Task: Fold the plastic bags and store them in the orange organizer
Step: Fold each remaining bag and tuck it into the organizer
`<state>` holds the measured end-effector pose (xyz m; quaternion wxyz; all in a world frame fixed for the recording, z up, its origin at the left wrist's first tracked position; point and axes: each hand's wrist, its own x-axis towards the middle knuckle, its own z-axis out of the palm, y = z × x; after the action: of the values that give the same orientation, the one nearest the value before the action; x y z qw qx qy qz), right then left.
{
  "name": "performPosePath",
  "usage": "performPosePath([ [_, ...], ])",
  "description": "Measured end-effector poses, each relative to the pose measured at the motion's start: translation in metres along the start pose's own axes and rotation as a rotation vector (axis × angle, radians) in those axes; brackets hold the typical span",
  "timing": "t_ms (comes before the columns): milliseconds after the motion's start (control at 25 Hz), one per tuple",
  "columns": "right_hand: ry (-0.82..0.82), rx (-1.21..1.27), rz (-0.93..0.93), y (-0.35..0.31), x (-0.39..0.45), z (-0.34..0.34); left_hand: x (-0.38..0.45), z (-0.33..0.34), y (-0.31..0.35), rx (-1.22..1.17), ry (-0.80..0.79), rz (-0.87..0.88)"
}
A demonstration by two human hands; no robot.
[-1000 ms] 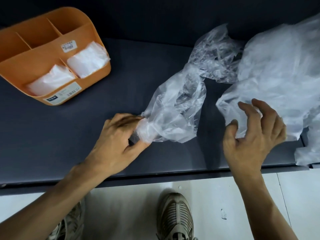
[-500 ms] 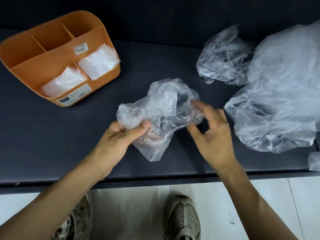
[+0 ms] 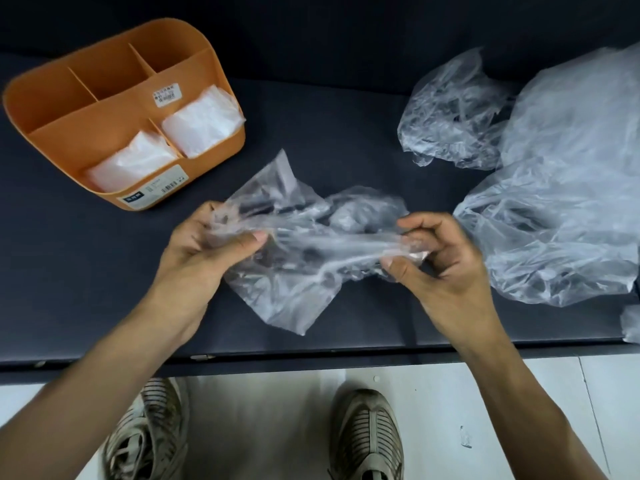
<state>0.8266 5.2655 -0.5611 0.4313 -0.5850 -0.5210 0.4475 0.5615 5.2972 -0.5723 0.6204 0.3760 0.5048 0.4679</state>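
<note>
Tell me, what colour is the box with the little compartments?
Orange. The organizer shows clearly in the head view, at the table's left.

Bare forearms point(image 3: 166, 344); worn striped grey sneakers point(image 3: 367, 434)

A crumpled clear plastic bag point(image 3: 304, 251) is pinched at either end by the left hand point(image 3: 211, 247) and right hand point(image 3: 440, 258), stretched between them above the dark table point(image 3: 86, 271). The orange organizer point(image 3: 114, 109), two front compartments filled with folded bags point(image 3: 201, 121), is seen beyond the left hand. Loose bags point(image 3: 554, 202) are piled just past the right hand.
</note>
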Motion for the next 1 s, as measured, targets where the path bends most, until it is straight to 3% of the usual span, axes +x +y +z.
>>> performPosePath([
  [120,-0.038,0.046,0.11,-0.013,0.004,-0.001,-0.001,-0.003,-0.002,-0.065,-0.015,-0.011],
  [280,-0.007,0.173,0.357,-0.023,0.005,0.007,-0.001,-0.008,0.0,-0.085,-0.239,-0.012],
  [360,0.061,0.088,0.306,-0.023,0.003,0.015,-0.005,0.0,0.0,-0.007,-0.219,0.047],
  [480,0.159,0.007,0.143,-0.026,-0.004,0.028,-0.019,0.019,0.0,0.057,0.013,0.131],
  [560,0.158,-0.08,0.061,-0.028,-0.011,0.033,-0.025,0.026,0.002,0.018,0.075,0.124],
  [680,0.019,-0.263,-0.055,-0.031,-0.021,0.04,-0.026,0.032,0.006,-0.008,0.012,0.077],
  [760,-0.105,-0.207,-0.14,-0.033,-0.026,0.042,-0.021,0.03,0.005,-0.083,0.114,-0.012],
  [880,-0.041,-0.119,-0.167,-0.028,-0.022,0.032,-0.009,0.016,0.002,-0.135,0.176,-0.177],
  [1000,-0.163,-0.417,-0.205,-0.011,-0.012,0.022,-0.001,0.003,0.0,-0.085,0.203,-0.264],
])
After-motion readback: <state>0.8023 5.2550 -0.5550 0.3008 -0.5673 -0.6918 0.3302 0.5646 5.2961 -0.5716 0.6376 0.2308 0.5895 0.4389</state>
